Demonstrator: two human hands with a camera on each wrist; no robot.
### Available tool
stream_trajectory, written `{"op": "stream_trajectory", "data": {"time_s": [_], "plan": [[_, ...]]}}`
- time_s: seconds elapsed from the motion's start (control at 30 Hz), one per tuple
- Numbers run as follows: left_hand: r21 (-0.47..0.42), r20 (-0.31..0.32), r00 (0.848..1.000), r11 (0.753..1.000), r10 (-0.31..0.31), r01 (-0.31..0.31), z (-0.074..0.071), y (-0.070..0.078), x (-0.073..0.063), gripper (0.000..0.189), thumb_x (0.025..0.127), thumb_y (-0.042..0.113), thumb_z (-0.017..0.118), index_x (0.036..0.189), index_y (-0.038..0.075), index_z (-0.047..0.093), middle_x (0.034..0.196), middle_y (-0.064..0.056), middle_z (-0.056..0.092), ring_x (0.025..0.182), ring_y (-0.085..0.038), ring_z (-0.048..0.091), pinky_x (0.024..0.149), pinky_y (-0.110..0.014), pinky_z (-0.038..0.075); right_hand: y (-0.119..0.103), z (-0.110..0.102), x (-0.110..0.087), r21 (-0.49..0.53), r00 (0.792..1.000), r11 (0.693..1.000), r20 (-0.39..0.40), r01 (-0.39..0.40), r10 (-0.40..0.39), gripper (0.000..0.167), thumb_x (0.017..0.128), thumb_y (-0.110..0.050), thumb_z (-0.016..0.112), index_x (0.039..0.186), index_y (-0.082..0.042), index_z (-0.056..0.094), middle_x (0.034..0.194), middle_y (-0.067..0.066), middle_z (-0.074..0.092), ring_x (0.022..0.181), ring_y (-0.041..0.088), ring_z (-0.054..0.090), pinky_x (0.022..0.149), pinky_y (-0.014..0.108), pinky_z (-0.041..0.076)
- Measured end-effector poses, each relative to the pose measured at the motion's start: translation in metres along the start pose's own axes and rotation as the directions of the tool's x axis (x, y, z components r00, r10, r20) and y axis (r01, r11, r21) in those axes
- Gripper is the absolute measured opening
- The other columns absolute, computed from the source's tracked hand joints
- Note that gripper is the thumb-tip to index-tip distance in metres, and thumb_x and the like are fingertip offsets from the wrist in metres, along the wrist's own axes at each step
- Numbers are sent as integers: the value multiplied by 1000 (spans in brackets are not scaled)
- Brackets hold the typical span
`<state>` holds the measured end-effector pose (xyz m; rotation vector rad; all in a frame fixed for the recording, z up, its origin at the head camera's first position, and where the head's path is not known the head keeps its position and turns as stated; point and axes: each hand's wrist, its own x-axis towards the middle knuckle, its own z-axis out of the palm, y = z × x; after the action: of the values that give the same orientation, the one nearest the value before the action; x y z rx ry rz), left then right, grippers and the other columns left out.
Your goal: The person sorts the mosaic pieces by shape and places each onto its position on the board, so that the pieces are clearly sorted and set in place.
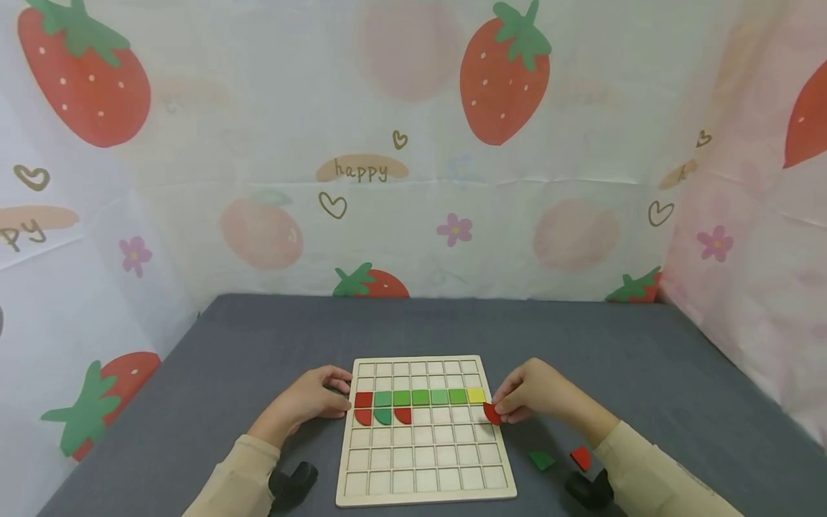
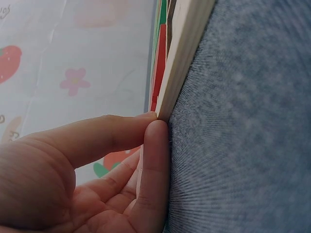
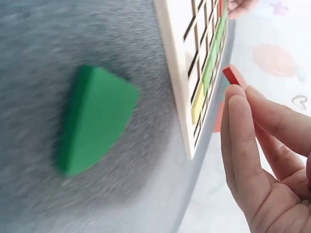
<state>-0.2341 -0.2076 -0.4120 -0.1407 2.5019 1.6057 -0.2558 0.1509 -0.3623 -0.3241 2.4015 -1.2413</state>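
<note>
A pale wooden grid board point(image 1: 426, 497) lies on the table. One row of it holds a red square point(image 1: 364, 400), several green squares point(image 1: 421, 397) and a yellow square point(image 1: 476, 396). Below them sit two red quarter-circles point(image 1: 403, 416) with a green quarter-circle point(image 1: 383, 416) between. At the board's left edge, my left hand point(image 1: 314, 395) pinches the rim with thumb and index finger point(image 2: 155, 150). My right hand point(image 1: 531, 391) pinches a red quarter-circle piece point(image 1: 492, 413) over the right edge, beside the row under the squares; fingers partly hide it.
A loose green piece point(image 1: 541, 460) and a red quarter-circle point(image 1: 581, 458) lie on the grey tabletop point(image 1: 271, 330), right of the board and near my right forearm. Black wrist devices point(image 1: 293, 485) show by both sleeves. A printed curtain point(image 1: 271, 129) stands behind the table.
</note>
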Motion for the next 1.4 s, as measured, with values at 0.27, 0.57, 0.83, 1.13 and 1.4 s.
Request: {"op": "stream_trajectory", "data": {"time_s": [0.27, 0.57, 0.83, 1.13, 1.4], "plan": [[6, -6, 1000, 1000, 2, -2, -1, 0, 0, 50, 79, -5, 74, 126, -6, 56, 102, -14, 58, 80, -15, 63, 72, -33, 61, -18, 11, 18, 5, 998, 999, 42, 40, -40, 10, 83, -2, 76, 90, 4, 75, 81, 13, 75, 68, 19, 72, 69, 35, 62], [-3, 5, 1000, 1000, 5, -5, 0, -3, 3, 50, 79, -4, 75, 126, -6, 56, 101, -14, 58, 79, -15, 63, 71, -33, 60, -31, 24, 35, 23, 994, 999, 102, 37, -39, 8, 81, 0, 77, 88, 3, 76, 78, 12, 75, 64, 16, 71, 69, 36, 63], [-2, -7, 1000, 1000, -7, 7, 0, 0, 1, 50, 79, -5, 74, 126, -6, 56, 101, -14, 58, 79, -15, 63, 70, -32, 60, -39, 40, 50, 2, 992, 1000, 121, 21, -21, 4, 81, 1, 77, 85, 1, 77, 75, 12, 75, 62, 15, 71, 67, 33, 62], [9, -16, 1000, 1000, -8, 9, 1, 1, 0, 50, 79, -5, 75, 126, -5, 57, 102, -14, 58, 79, -15, 63, 71, -32, 61, -43, 53, 62, -12, 990, 1000, 139, 13, -11, 4, 79, 3, 78, 83, 2, 76, 73, 11, 74, 57, 13, 69, 61, 30, 61], [13, -21, 1000, 1000, -6, 6, 1, 0, 1, 50, 79, -4, 75, 125, -5, 57, 102, -14, 58, 79, -15, 63, 71, -33, 61, -44, 57, 63, -6, 987, 1000, 157, 31, -29, 5, 79, 4, 77, 84, 3, 76, 74, 12, 75, 59, 14, 70, 63, 31, 62]]}}
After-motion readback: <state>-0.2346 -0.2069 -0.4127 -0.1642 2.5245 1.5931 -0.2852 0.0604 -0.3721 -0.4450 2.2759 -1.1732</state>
